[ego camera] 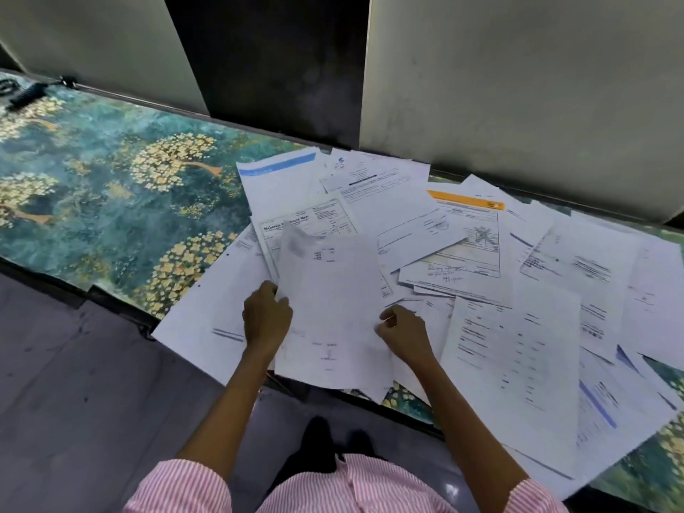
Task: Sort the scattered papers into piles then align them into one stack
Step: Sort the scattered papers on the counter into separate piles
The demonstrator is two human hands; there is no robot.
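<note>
Several white printed papers (510, 275) lie scattered and overlapping across the right half of the table (111, 201). One has a blue header band (277, 166), another an orange band (466, 201). Both hands hold one white sheet (329, 305) slightly raised above the pile. My left hand (266, 316) pinches its left edge. My right hand (403, 331) grips its right edge with curled fingers. Some papers hang over the table's front edge.
The table has a green cover with yellow flower trees; its left half carries only a black coiled cord (22, 92) at the far left corner. Grey partition panels (518, 87) stand along the back. Grey floor (74, 383) and my dark shoes (318, 435) show below.
</note>
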